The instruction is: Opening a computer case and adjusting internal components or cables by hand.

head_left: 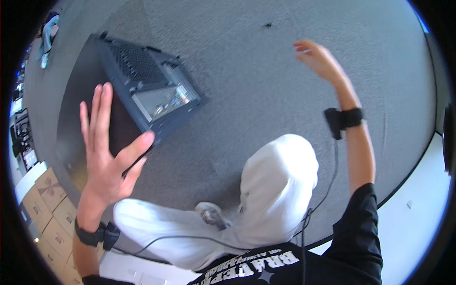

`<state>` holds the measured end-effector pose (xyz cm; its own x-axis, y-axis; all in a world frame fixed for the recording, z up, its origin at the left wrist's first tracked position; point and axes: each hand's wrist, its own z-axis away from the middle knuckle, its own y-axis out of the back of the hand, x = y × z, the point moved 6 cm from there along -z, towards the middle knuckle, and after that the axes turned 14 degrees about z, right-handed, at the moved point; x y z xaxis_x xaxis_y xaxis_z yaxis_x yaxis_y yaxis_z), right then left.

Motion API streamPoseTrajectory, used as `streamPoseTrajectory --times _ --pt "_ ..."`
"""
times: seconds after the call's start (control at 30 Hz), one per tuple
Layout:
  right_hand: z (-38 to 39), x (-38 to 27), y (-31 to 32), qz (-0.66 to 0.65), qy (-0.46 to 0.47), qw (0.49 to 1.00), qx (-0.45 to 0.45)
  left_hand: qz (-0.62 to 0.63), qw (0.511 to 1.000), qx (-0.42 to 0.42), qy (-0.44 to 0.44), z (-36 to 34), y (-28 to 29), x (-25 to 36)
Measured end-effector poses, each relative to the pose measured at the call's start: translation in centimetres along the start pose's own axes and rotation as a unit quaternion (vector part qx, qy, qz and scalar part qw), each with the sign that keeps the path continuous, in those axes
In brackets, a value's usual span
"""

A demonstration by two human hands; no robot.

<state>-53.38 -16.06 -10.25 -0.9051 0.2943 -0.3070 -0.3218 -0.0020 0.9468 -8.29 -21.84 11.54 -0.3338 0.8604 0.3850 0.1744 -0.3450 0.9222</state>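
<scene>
- Grey carpet [266,85] fills most of the view; you sit on it with your legs in light trousers [270,190] folded at 6 o'clock.
- Dark computer case [128,90], the largest object, lies on its side at 10 o'clock. Its long axis runs from 11 o'clock down toward 7 o'clock, with the vented top panel and the port-lined rear plate turned toward 3 o'clock.
- Cardboard boxes [50,209] are stacked at 8 o'clock along the rim of the view, well apart from the case.
- Your left hand [107,161] is spread flat, fingers apart and extended toward 12 o'clock, closed on nothing. Its thumb touches or nearly touches the lower corner of the case, and the fingers overlap the broad dark side panel; whether the palm presses the panel cannot be told.
- Your right hand [320,59] is raised at 1 o'clock over bare carpet, fingers loosely open, holding nothing, well apart from the case.
- Decisive relation: the case lies directly ahead of the left hand, at its 12 o'clock, so the left hand is by far the nearer; from the right hand it lies away toward 9 o'clock.
- Black wrist bands [344,118] with trailing cables sit on both forearms.
</scene>
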Motion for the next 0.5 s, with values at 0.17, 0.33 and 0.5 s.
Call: streamPoseTrajectory --times 0.17,0.33,0.5 --pt "-6.7 1.0 -6.6 -0.021 0.004 0.999 0.04 -0.034 0.999 -0.035 0.002 -0.1 -0.7 -0.1" --pt "-12.7 3.0 -8.5 0.01 -0.034 0.991 0.127 -0.031 0.998 -0.051 0.016 -0.8 -0.6 -0.1" --pt "-14.6 1.9 -10.9 -0.004 0.008 0.984 0.181 -0.05 0.997 -0.051 0.02 -0.7 -0.5 -0.2"
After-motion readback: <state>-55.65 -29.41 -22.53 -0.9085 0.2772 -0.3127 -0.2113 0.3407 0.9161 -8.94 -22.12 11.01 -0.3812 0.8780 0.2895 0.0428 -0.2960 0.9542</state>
